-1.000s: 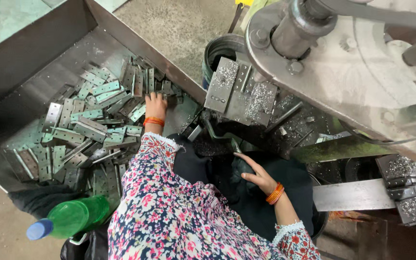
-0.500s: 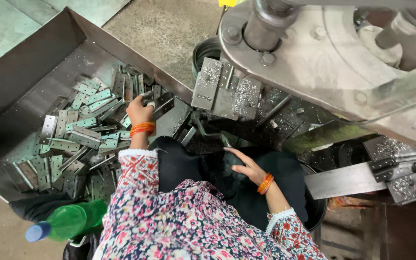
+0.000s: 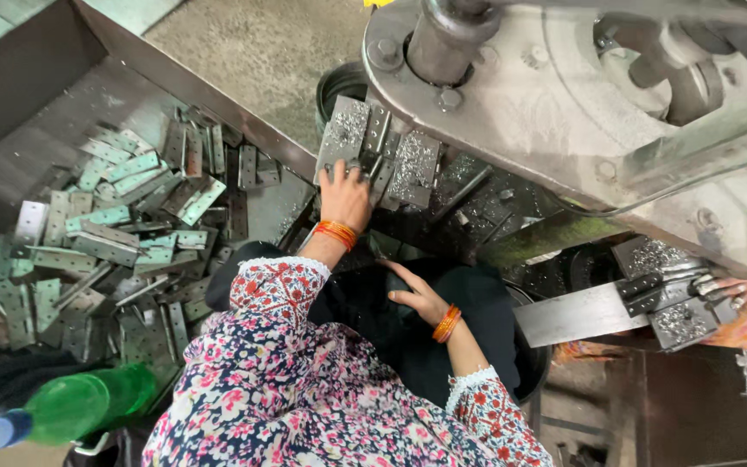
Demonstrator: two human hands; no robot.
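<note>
My left hand [image 3: 344, 197], with orange bangles at the wrist, reaches up to the grey die blocks [image 3: 378, 154] under the big press [image 3: 564, 95]. Its fingers close on a small metal plate [image 3: 354, 166] at the die, which the fingers mostly hide. My right hand [image 3: 418, 294] rests on the black cloth [image 3: 477, 303] over my lap, palm down and fingers apart, holding nothing. Both arms wear floral sleeves.
A metal tray [image 3: 36, 95] at the left holds several flat hinge plates [image 3: 123, 216]. A green bottle with a blue cap [image 3: 71, 406] lies at the lower left. A steel bar and clamp [image 3: 616, 307] jut out at the right. A dark round container [image 3: 339, 86] stands behind the die.
My left hand has left the pile of plates in the tray and moved right and up to the die blocks. My right hand has stayed on my lap.
</note>
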